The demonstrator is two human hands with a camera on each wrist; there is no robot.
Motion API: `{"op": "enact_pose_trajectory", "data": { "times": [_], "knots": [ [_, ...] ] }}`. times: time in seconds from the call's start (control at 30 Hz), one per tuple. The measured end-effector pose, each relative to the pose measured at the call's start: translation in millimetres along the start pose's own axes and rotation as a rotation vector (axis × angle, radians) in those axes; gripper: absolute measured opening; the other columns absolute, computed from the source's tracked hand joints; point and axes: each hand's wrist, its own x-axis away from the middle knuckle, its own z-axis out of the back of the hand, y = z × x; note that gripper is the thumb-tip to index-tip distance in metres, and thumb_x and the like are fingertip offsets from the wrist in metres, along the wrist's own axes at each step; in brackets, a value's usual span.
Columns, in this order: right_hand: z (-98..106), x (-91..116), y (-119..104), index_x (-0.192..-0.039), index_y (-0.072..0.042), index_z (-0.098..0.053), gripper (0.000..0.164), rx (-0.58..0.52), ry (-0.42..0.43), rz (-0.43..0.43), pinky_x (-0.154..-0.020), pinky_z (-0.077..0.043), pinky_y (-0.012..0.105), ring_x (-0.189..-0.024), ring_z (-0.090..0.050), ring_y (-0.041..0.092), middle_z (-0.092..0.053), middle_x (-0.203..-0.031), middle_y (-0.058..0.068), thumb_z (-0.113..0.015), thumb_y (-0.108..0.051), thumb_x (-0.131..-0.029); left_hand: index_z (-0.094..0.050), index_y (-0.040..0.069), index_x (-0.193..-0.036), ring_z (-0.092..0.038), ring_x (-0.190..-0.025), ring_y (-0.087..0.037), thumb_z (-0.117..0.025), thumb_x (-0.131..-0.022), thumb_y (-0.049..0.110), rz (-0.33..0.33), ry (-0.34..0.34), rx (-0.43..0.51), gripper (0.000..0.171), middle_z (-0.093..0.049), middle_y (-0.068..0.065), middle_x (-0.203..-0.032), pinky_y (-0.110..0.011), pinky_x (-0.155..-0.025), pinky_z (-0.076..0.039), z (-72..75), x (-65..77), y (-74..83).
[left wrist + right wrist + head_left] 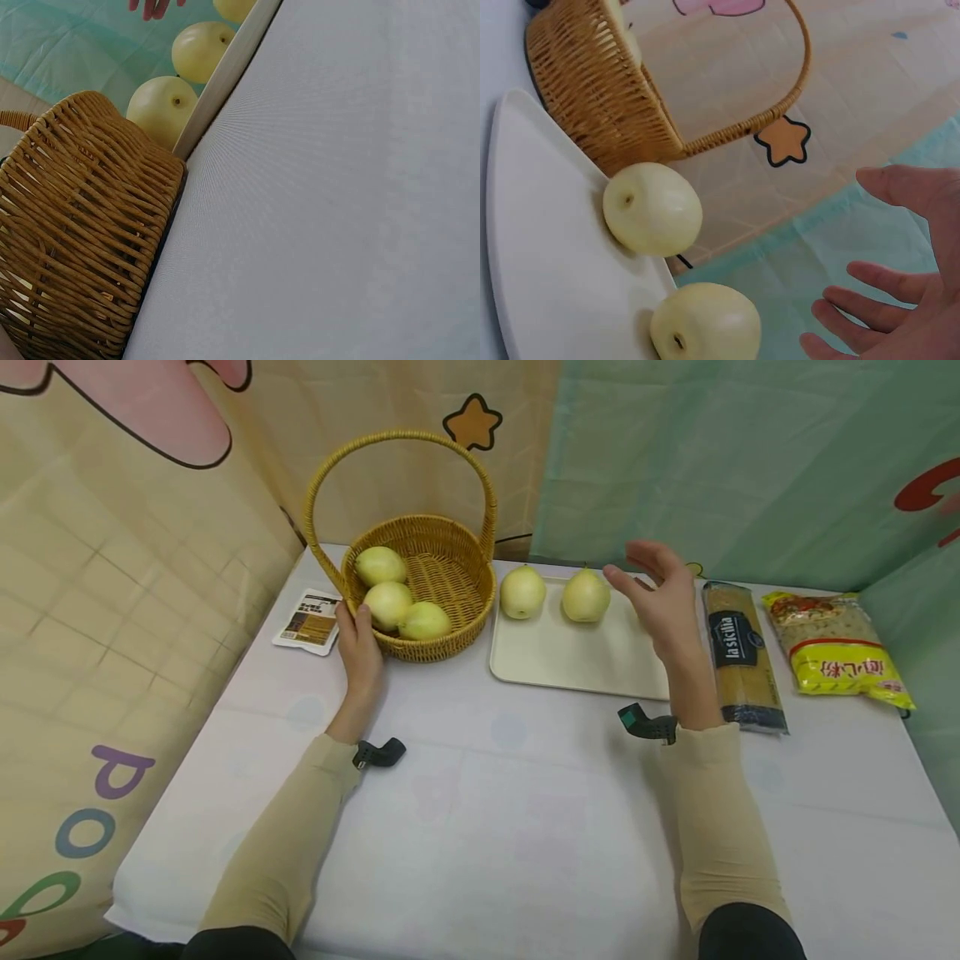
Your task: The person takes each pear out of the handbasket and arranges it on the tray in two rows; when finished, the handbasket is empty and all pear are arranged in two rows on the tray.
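My left hand (361, 653) holds the left side of a wicker basket (471, 625) near the foot of its tall handle, thumb at the rim. Inside lie three pale yellow-green pears (387, 606). Over the right part of a cream tray (577, 662), my right hand (663, 602) hovers with thumb and fingers spread apart, holding nothing. Two pears stand at the tray's back left, one by the basket (522, 592), the other pear (586, 596) just left of my right fingertips. The left wrist view has a further pear (234, 7) at its top edge.
A pasta packet (738, 652) lies right of the tray, beside my right wrist. Farther right is a yellow food bag (840, 647). Left of the basket lies a small white-and-brown pouch (309, 622). Printed curtains (720, 460) hang behind the white-covered table (510, 827).
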Motion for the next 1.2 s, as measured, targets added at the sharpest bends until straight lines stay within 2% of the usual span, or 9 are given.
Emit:
{"op": "enact_pose_trajectory", "data": {
  "times": [0.1, 0.3, 0.43, 0.6, 0.7, 0.8, 0.97, 1.13, 1.2],
  "knots": [
    [-17, 2, -1, -0.151, -0.008, -0.054, 0.061, -0.031, -0.112, 0.014, -0.123, -0.04, 0.042, -0.145, -0.049, 0.026, -0.053, -0.155, 0.013, -0.078, -0.025, -0.097, -0.028, 0.0, -0.163, -0.031, -0.158, -0.024, -0.037, -0.113, 0.022, -0.01, 0.002, 0.012, 0.056, -0.035, -0.018, -0.168, -0.026, -0.127, -0.026, 1.8, -0.8, 1.5],
    [-47, 5, -1, -0.153, -0.012, -0.053, 0.065, 0.007, -0.316, 0.06, -0.124, -0.038, 0.048, -0.148, -0.047, 0.023, -0.053, -0.156, 0.005, -0.08, -0.026, -0.095, -0.027, -0.001, -0.163, -0.03, -0.158, -0.026, -0.037, -0.113, 0.021, -0.022, 0.004, 0.006, 0.055, -0.034, -0.019, -0.169, -0.025, -0.127, -0.026, 3.4, -2.9, 5.4],
    [-59, 5, -2, -0.153, -0.012, -0.053, 0.065, 0.005, -0.384, 0.082, -0.124, -0.038, 0.049, -0.148, -0.046, 0.022, -0.051, -0.158, 0.006, -0.08, -0.023, -0.095, -0.03, -0.002, -0.162, -0.033, -0.157, -0.026, -0.037, -0.113, 0.019, -0.022, 0.014, -0.003, 0.054, -0.037, -0.02, -0.167, -0.027, -0.127, -0.027, 3.4, -7.0, 1.1],
    [-80, 2, -8, -0.157, -0.012, -0.047, 0.068, -0.08, -0.448, 0.105, -0.123, -0.04, 0.047, -0.149, -0.045, 0.022, -0.049, -0.159, 0.009, -0.078, -0.016, -0.096, -0.029, 0.005, -0.164, -0.034, -0.156, -0.024, -0.037, -0.114, 0.026, -0.032, 0.024, 0.003, 0.055, -0.038, -0.015, -0.167, -0.032, -0.128, -0.027, 2.7, -20.2, -25.8],
    [-97, -2, -15, -0.158, -0.013, -0.045, 0.07, -0.163, -0.482, 0.117, -0.122, -0.042, 0.046, -0.149, -0.045, 0.022, -0.05, -0.159, 0.006, -0.078, -0.013, -0.096, -0.031, 0.009, -0.164, -0.036, -0.155, -0.021, -0.038, -0.114, 0.032, -0.043, 0.031, -0.023, 0.056, -0.04, -0.012, -0.166, -0.033, -0.127, -0.028, 2.2, -24.4, -38.3],
    [-114, -4, -20, -0.156, -0.013, -0.047, 0.068, -0.189, -0.508, 0.128, -0.121, -0.043, 0.044, -0.149, -0.045, 0.022, -0.051, -0.157, 0.003, -0.078, -0.013, -0.096, -0.033, 0.011, -0.163, -0.039, -0.152, -0.018, -0.038, -0.113, 0.037, -0.049, 0.045, -0.051, 0.056, -0.043, -0.01, -0.164, -0.033, -0.125, -0.031, 1.8, -23.1, -42.0],
    [-139, -9, -24, -0.155, -0.01, -0.048, 0.067, -0.151, -0.578, 0.118, -0.121, -0.043, 0.042, -0.149, -0.044, 0.023, -0.05, -0.158, 0.006, -0.078, -0.016, -0.096, -0.037, 0.011, -0.161, -0.043, -0.15, -0.019, -0.039, -0.112, 0.04, -0.041, 0.055, -0.068, 0.056, -0.046, -0.01, -0.162, -0.035, -0.124, -0.034, 0.5, -18.2, -43.2],
    [-160, -16, -29, -0.154, -0.013, -0.052, 0.065, -0.104, -0.701, 0.121, -0.122, -0.041, 0.045, -0.149, -0.046, 0.024, -0.052, -0.157, 0.004, -0.079, -0.022, -0.095, -0.037, 0.01, -0.16, -0.044, -0.149, -0.021, -0.039, -0.112, 0.038, -0.05, 0.057, -0.07, 0.055, -0.047, -0.011, -0.161, -0.036, -0.124, -0.035, -0.6, -16.8, -43.6],
    [-168, -21, -29, -0.154, -0.011, -0.052, 0.066, -0.096, -0.751, 0.131, -0.123, -0.039, 0.048, -0.149, -0.045, 0.025, -0.053, -0.157, 0.005, -0.078, -0.023, -0.095, -0.036, 0.01, -0.161, -0.043, -0.15, -0.022, -0.039, -0.112, 0.037, -0.05, 0.059, -0.068, 0.056, -0.047, -0.012, -0.161, -0.037, -0.124, -0.034, -0.3, -16.4, -42.9]
  ]
}}
